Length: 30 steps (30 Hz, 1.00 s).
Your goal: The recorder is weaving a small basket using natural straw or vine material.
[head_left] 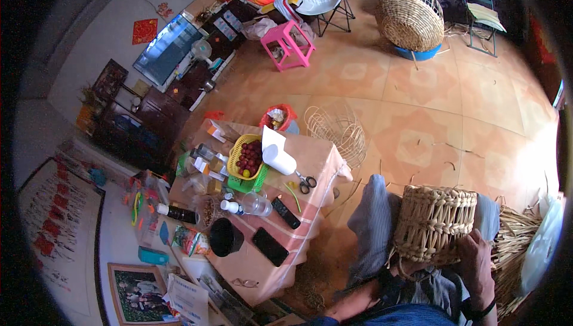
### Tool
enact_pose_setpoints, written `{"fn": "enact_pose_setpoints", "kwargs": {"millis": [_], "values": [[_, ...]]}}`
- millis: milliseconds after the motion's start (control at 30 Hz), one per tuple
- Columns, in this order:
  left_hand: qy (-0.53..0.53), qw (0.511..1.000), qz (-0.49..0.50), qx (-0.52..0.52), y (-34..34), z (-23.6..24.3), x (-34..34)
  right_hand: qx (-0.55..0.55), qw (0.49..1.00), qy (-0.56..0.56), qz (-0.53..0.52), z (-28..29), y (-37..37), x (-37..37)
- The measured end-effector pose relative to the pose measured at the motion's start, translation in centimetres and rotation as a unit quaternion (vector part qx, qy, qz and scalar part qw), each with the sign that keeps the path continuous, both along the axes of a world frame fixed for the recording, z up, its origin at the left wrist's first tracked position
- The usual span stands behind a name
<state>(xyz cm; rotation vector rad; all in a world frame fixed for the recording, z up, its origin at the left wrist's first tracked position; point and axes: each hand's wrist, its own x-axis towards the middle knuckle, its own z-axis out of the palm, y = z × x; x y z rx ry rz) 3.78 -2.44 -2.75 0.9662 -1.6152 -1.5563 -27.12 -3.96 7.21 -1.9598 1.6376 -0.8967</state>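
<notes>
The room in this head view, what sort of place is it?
Probably a home living room used for basket weaving: a woven basket in the right hand, a bundle of straw, a fruit basket on the table.

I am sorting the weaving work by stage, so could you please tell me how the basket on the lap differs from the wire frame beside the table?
The basket on the lap has tightly woven straw walls; the wire frame is bare, and the floor shows through it. The basket rests on the person's knees, with the right hand against it; the frame stands untouched on the tiled floor. Both are rounded basket shapes.
</notes>
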Motion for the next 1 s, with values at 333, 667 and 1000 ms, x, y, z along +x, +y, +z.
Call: {"fn": "enact_pose_setpoints", "kwargs": {"millis": [333, 667, 1000], "values": [[-0.011, 1.000, 0.003, 0.010, 0.4, 0.0, 0.6, 0.038, 0.996, 0.080, 0.007, 7.7, 0.1, 2.2], [-0.027, 1.000, -0.001, 0.011, 1.0, 0.1, 1.0, 0.057, 0.995, 0.078, 0.032, 13.6, -0.1, 4.5], [-0.033, 0.999, -0.005, 0.003, 1.2, -0.4, 0.9, 0.036, 0.993, 0.111, -0.018, 7.9, 0.7, 2.6]]}}
